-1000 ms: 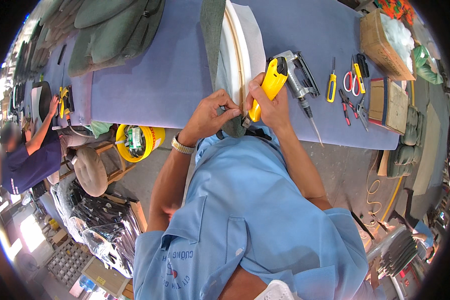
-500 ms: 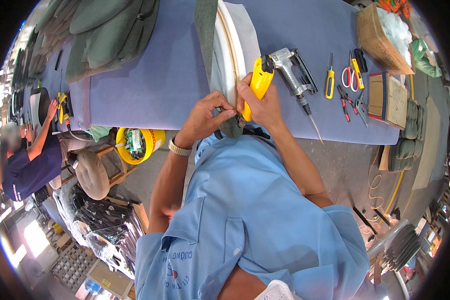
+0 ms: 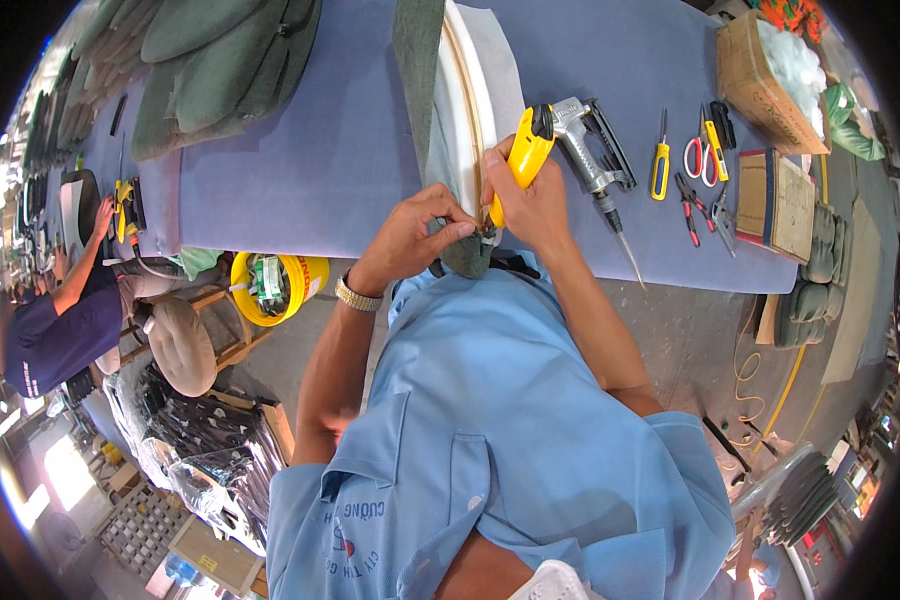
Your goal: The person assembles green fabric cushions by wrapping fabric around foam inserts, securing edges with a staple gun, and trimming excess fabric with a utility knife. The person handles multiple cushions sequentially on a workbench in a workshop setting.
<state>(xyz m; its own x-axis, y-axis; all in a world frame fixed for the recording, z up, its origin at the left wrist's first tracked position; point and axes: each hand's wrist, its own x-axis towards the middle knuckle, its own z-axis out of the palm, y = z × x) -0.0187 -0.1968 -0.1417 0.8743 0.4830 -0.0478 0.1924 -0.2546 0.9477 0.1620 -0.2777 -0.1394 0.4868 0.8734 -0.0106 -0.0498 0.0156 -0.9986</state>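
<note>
A long curved piece with white padding [image 3: 467,130], a thin brown strip along it and dark grey-green fabric [image 3: 415,70] at its side lies across the table, its near end against my body. My left hand [image 3: 415,232] pinches the fabric edge at that near end, thumb against fingers. My right hand [image 3: 532,205] is closed round a yellow-handled tool with a black end [image 3: 526,150], its lower tip down at the same near end beside my left fingers. The tip itself is mostly hidden. Just right of it lies a silver staple gun [image 3: 585,145] with its hose fitting toward me.
On the blue table [image 3: 310,190], at right, lie a yellow screwdriver [image 3: 660,170], red-handled scissors [image 3: 707,160], pliers [image 3: 688,208] and cardboard boxes [image 3: 760,80]. Dark cushions [image 3: 220,80] pile up at far left. A yellow bucket [image 3: 305,285] stands below; a co-worker [image 3: 65,335] works at left.
My right hand has tipped the yellow-handled tool slightly and shifted it a little to the right and toward me. My left hand has barely moved at the fabric.
</note>
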